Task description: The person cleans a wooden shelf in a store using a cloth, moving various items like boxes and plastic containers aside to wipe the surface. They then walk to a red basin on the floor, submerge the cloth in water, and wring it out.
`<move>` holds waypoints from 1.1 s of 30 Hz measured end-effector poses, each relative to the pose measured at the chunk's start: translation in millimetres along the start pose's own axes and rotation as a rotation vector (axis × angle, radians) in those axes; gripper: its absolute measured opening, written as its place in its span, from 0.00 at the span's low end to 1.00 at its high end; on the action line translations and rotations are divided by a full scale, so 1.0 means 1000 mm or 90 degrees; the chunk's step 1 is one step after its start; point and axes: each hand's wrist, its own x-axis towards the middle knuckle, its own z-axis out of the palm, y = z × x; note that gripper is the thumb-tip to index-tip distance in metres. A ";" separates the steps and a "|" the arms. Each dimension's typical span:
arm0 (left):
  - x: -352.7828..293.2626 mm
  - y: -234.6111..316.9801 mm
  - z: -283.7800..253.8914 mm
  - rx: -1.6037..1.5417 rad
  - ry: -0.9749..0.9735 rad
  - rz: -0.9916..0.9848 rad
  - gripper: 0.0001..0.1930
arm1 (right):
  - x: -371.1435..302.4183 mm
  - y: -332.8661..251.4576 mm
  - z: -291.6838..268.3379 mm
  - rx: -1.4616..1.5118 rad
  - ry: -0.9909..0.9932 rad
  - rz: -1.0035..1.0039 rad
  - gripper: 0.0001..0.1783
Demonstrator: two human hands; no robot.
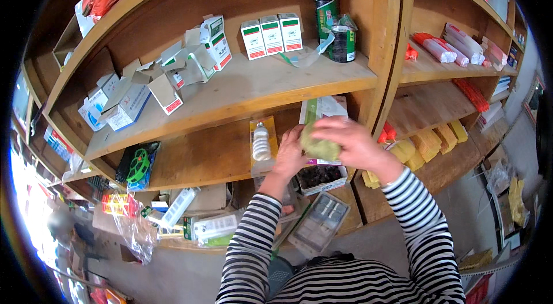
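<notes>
My right hand (362, 144) is closed on a crumpled yellow-green cloth (320, 148), which is blurred by motion. Close against the cloth's left side is my left hand (290, 153), its fingers bent; whatever they hold is hidden. Both hands are in front of the middle shelf. Behind them stands a flat package (326, 107) in white, green and purple. Left of my left hand, a white spiral light bulb (261, 141) lies on a yellow card. Below the cloth is an open white box (321, 179) filled with small dark pieces.
Above, the wooden shelf (242, 99) bears white-and-green boxes (271, 37), opened cartons (128, 99) and green-black cans (343, 44). A clear plastic case (320, 222) and packaged goods (214, 227) lie lower down. Yellow bundles (426, 148) fill a shelf at right.
</notes>
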 end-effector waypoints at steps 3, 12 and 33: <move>0.006 0.019 -0.013 -0.096 -0.030 -0.094 0.25 | 0.006 0.019 0.028 -0.024 -0.193 -0.038 0.20; 0.003 -0.009 0.001 0.008 0.045 0.035 0.26 | -0.028 0.028 0.014 -0.027 -0.281 -0.078 0.14; -0.006 0.029 0.002 0.155 0.075 0.107 0.25 | -0.073 0.017 -0.050 -0.191 0.005 0.144 0.20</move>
